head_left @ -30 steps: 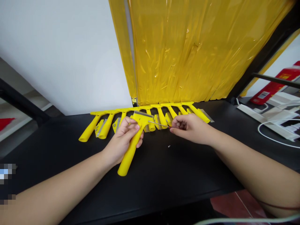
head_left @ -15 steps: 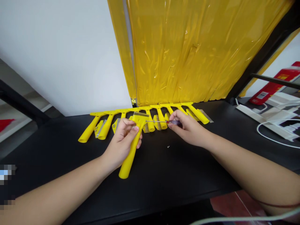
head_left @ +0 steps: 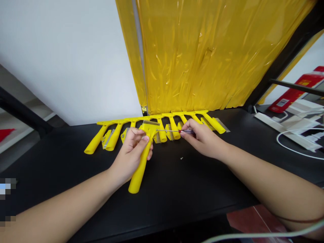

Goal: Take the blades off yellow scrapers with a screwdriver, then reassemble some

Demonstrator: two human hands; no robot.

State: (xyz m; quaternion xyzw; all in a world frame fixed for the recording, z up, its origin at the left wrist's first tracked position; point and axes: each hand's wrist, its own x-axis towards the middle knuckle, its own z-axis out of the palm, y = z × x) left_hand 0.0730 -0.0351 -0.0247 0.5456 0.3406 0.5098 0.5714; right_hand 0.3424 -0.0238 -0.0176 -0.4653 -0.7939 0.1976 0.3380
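Observation:
My left hand (head_left: 135, 148) is wrapped round the neck of a yellow scraper (head_left: 138, 173), its thick round handle slanting down toward me. A metal blade (head_left: 152, 124) shows along the scraper's head. In my right hand (head_left: 199, 136) is a screwdriver (head_left: 187, 131), held in a pinch by its dark handle with a red collar. Its thin shaft lies level, and the tip meets the right side of the scraper's head. Whether a screw sits at the tip is too small to tell. One small loose screw (head_left: 181, 158) lies on the black table (head_left: 174, 192) below my right hand.
Behind my hands, several more yellow scrapers (head_left: 93, 140) lie in a row, with bladed yellow head pieces (head_left: 108, 139) between them. A yellow plastic curtain (head_left: 192, 60) hangs at the back. At right are white power strips (head_left: 286, 131), cables and a red package (head_left: 293, 91).
The screwdriver and scraper head have shifted very slightly to the left. Both hands keep the same hold, and the loose screw lies in the same place.

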